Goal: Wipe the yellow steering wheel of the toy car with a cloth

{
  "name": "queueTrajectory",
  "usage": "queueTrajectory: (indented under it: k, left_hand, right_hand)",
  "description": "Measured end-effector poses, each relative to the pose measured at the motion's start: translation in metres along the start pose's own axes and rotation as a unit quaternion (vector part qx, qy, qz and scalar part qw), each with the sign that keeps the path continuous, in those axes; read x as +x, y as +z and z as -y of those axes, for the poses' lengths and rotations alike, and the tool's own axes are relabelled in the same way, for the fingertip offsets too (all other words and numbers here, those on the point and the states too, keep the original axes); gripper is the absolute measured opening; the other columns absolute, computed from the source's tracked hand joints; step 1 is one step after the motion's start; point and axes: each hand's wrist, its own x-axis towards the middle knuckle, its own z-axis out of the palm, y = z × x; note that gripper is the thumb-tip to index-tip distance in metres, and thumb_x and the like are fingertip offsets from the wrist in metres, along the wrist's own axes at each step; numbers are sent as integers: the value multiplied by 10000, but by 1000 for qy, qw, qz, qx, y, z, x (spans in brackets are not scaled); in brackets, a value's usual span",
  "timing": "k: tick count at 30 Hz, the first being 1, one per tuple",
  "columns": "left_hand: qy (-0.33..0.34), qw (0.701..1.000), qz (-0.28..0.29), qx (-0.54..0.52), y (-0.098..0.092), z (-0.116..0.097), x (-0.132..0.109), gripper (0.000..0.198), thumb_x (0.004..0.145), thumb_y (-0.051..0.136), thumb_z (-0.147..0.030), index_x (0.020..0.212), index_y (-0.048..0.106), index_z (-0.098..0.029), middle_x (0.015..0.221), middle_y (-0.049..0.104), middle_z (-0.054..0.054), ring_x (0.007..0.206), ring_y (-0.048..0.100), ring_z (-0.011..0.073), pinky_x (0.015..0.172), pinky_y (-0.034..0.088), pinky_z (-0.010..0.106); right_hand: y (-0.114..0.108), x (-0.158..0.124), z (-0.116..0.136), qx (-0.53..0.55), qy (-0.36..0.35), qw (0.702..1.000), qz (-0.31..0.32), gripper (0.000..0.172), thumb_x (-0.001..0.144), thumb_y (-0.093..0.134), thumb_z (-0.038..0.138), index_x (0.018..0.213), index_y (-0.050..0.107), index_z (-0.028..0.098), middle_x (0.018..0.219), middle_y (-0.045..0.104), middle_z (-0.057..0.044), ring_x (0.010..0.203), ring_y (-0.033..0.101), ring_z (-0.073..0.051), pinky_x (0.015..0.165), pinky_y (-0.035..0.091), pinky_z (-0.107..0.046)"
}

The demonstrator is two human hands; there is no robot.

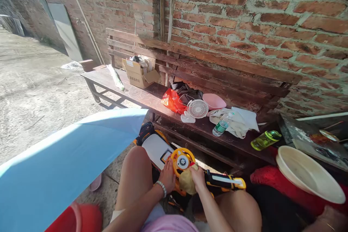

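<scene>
A toy ride-on vehicle (156,148) with a white hood and orange-black trim stands between my knees. Its yellow steering wheel (177,153) has a white hub. My left hand (166,177), with a beaded bracelet at the wrist, rests with fingers stretched out against the wheel's left side. In my right hand (197,176) is a bunched tan cloth (187,182), pressed at the wheel's lower right rim. Part of the wheel is hidden behind the cloth and hands. A black-and-yellow arm piece (225,180) of the toy extends to the right.
A wooden bench (152,96) along the brick wall bears a cardboard box (140,74), small fan (198,108), water bottle (220,127) and green bottle (265,140). A blue sheet (81,156) spreads left, above a red bucket (78,219). Another person's arm (327,220) is near a cream basin (307,174).
</scene>
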Motion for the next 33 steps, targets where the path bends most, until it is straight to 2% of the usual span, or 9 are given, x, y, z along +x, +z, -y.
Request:
queueTrajectory:
  k: [4,7,10,13,16,20,26,29,33]
  left_hand:
    - [3,1000,12,13,-5,-3,-4,1036,783,626,-280,1741,291,-66,1825,251,162,1718,153,336,1421,152,495]
    - [3,999,27,22,-7,-6,-5,1024,806,607,-284,1748,276,-56,1830,225,157,1720,148,329,1420,165,465]
    - [-7,998,42,37,-9,-8,-5,1030,823,603,-264,1764,232,-72,1833,211,152,1720,149,323,1418,180,470]
    - [-11,996,49,70,-7,-9,-4,1036,840,621,-248,1773,202,-84,1835,200,149,1720,141,322,1422,172,468]
    - [-10,995,42,86,-1,-7,-3,1034,857,631,-253,1777,190,-86,1830,214,157,1714,142,362,1420,193,503]
    - [-3,994,28,101,4,-5,-2,1167,805,702,-241,1790,89,-116,1806,278,193,1695,184,431,1377,283,614]
    - [-18,994,56,93,-8,-17,-1,1255,741,801,-266,1786,125,-102,1814,239,230,1701,157,443,1371,295,611]
    - [-22,995,58,82,-14,-22,-1,1212,760,782,-269,1780,153,-87,1811,252,233,1701,170,439,1377,279,611]
    - [-6,994,53,99,-12,-19,0,1173,764,727,-196,1778,145,-94,1813,256,227,1702,186,415,1384,265,576]
  right_hand:
    - [-5,23,22,-178,-32,983,34,328,918,608,381,1148,776,218,1136,825,-140,1107,765,-291,896,564,-331]
    - [-6,41,49,-300,-80,948,62,348,964,598,336,1242,757,200,1322,769,-168,1242,710,-296,996,520,-347]
    - [-3,51,78,-402,-161,894,115,379,979,588,266,1328,726,213,1462,700,-154,1320,654,-300,1042,483,-367]
    - [5,52,101,-423,-254,853,173,435,943,617,195,1366,714,223,1489,675,-150,1393,582,-318,1099,436,-406]
    - [13,53,114,-416,-302,829,218,486,878,673,136,1348,732,243,1444,701,-125,1429,538,-301,1154,378,-405]
    - [13,64,115,-401,-294,833,242,518,838,719,144,1332,747,300,1415,731,-71,1405,565,-264,1144,376,-366]
    - [3,75,101,-379,-186,884,202,279,935,680,350,1167,797,247,1270,802,-133,1184,736,-281,943,490,-333]
    - [-4,70,93,-358,-142,907,171,273,947,645,370,1140,790,243,1255,812,-131,1169,753,-284,920,508,-336]
    - [-14,58,80,-335,-80,930,126,273,958,628,402,1131,770,245,1266,809,-137,1172,757,-291,921,522,-351]
